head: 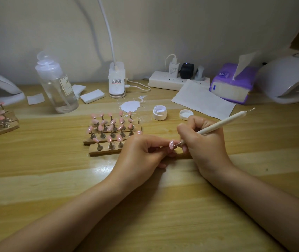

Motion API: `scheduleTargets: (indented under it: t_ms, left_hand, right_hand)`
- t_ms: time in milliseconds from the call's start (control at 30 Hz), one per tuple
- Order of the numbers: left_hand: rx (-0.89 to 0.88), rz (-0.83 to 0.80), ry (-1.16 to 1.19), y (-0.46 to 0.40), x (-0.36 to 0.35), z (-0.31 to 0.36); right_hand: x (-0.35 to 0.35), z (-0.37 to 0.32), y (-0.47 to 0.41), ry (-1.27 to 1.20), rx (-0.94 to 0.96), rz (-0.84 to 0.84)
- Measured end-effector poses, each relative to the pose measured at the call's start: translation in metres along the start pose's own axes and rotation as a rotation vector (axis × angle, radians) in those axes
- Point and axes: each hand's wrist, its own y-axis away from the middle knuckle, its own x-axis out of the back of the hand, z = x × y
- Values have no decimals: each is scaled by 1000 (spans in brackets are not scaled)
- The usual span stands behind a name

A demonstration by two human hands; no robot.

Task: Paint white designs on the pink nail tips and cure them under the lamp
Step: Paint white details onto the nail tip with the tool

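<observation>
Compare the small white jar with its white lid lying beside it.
The small white round jar stands taller, and its mouth shows pale lilac-white gel; the white round lid is flatter and shows only a white inside. The jar lies left, nearer the white paint blob; the lid lies nearer the right hand. Both face up on the wooden table.

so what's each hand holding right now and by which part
The left hand pinches a pink nail tip by its metal stand. The right hand grips the dotting pen low on its shaft, near the working end.
</observation>
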Motion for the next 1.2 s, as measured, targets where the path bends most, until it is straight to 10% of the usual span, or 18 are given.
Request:
scheduleTargets:
  t_ms: [1200]
  left_hand:
    - [-4,2,-19,1,0,1]
  right_hand:
    - [0,1,2,78,27,-46]
